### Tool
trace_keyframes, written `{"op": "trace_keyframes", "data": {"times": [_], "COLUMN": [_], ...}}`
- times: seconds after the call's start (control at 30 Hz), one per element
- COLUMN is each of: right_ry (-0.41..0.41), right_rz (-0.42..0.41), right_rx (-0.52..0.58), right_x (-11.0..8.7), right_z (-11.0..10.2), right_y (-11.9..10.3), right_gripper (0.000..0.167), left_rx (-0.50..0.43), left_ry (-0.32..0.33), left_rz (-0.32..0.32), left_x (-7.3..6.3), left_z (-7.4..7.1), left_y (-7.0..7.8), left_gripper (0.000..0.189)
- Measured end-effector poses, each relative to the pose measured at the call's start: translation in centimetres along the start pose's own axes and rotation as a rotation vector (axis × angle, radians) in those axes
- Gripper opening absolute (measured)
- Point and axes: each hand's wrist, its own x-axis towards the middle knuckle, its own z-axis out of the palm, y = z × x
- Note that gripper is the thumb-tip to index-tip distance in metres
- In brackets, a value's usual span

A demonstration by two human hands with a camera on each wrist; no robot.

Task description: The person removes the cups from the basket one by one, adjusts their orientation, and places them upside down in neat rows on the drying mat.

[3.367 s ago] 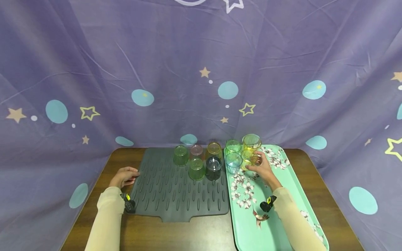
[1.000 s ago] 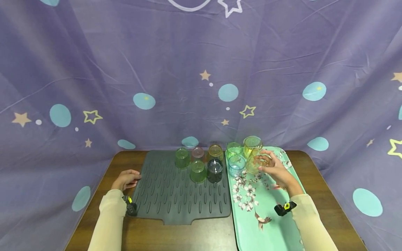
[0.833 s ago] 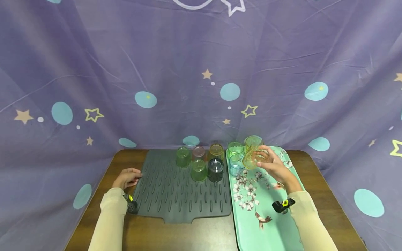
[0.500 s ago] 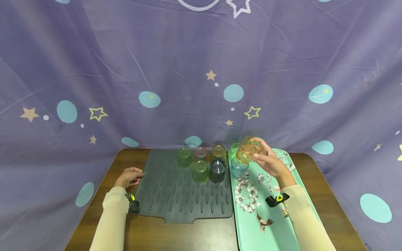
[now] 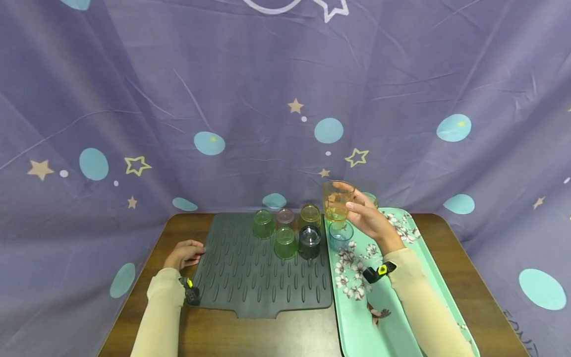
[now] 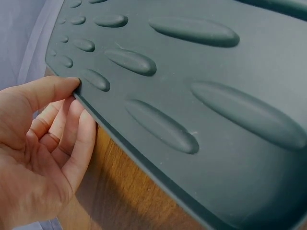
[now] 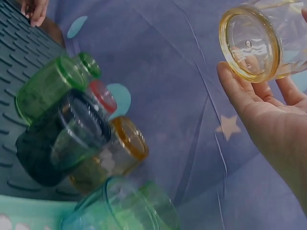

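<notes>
My right hand (image 5: 368, 218) grips a yellow glass (image 5: 337, 198) in the air above the tray's back left corner. Its thick amber base (image 7: 250, 43) faces the right wrist camera. My left hand (image 5: 185, 254) pinches the left edge of the dark grey drying mat (image 6: 168, 86), thumb on top and fingers at the underside. Upside down on the mat stand two green glasses (image 5: 285, 244), a pink glass (image 5: 285, 217), a yellow-amber glass (image 5: 311, 214) and a dark grey glass (image 5: 310, 243). A blue glass (image 5: 341, 238) stands upright on the tray; a green one behind it is mostly hidden.
The mint floral tray (image 5: 392, 322) lies right of the mat on a wooden table (image 5: 263, 337). Another glass (image 5: 371, 199) at the tray's back is mostly covered by my right hand. A purple curtain (image 5: 250, 163) hangs close behind the table.
My right hand has lifted the yellow glass off the tray and carried it up and left, tipping it on the way; it is now nearly upright. The left hand stays at the mat's edge.
</notes>
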Motion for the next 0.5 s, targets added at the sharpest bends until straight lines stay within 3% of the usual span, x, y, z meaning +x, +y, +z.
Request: {"op": "trace_keyframes", "data": {"times": [0.17, 0.5], "right_ry": [0.016, -0.022], "right_rz": [0.014, 0.066], "right_rx": [-0.009, -0.234], "right_x": [1.6, 4.3], "right_z": [1.2, 3.6], "right_y": [-0.3, -0.5], "right_gripper": [0.046, 0.048], "left_rx": [-0.005, -0.038], "left_ry": [0.005, -0.010], "left_rz": [-0.006, -0.011], "left_x": [-0.1, -0.1], "left_z": [0.0, -0.1], "left_y": [0.1, 0.1], "left_gripper": [0.014, 0.012]}}
